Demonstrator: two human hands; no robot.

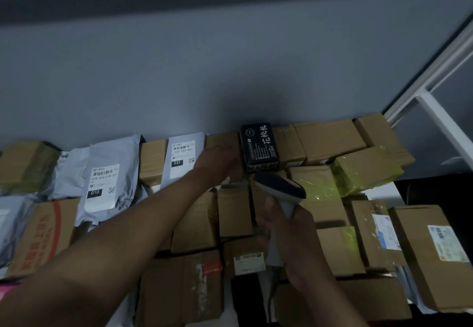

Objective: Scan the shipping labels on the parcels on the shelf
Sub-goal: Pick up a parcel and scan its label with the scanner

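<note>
Parcels (pixel 230 214) crowd the shelf, scanner raised.
Right hand (pixel 294 239) grips the barcode scanner (pixel 281 191); left hand (pixel 217 160) lies open-fingered on a far cardboard box (pixel 225 142).

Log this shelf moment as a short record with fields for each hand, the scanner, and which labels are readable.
left hand: reaching to a brown box at the back row, fingers on it
right hand: grips the scanner's handle
scanner: head aimed toward the back parcels
readable labels: grey mailer 010; grey mailer 231
black box: right of the left hand
</note>
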